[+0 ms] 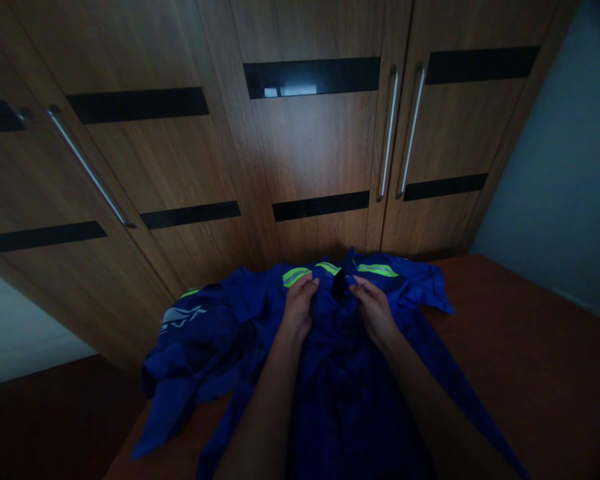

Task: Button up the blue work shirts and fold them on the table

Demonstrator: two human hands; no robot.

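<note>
A dark blue garment (350, 387) with yellow-green reflective strips is spread on a reddish-brown surface. My left hand (299, 303) pinches its fabric just below a reflective strip. Close by on the right, my right hand (373, 307) grips the other side of a dark opening in the cloth. More blue cloth (205, 340) with a pale printed logo lies bunched to the left. Folds hide where one piece of clothing ends and another begins. Both forearms reach over the lower part of the garment.
Behind the clothing stands a wooden wardrobe (320, 147) with black inlays and long metal handles. The reddish-brown surface (520, 347) extends to the right, beside a bluish wall (560, 187).
</note>
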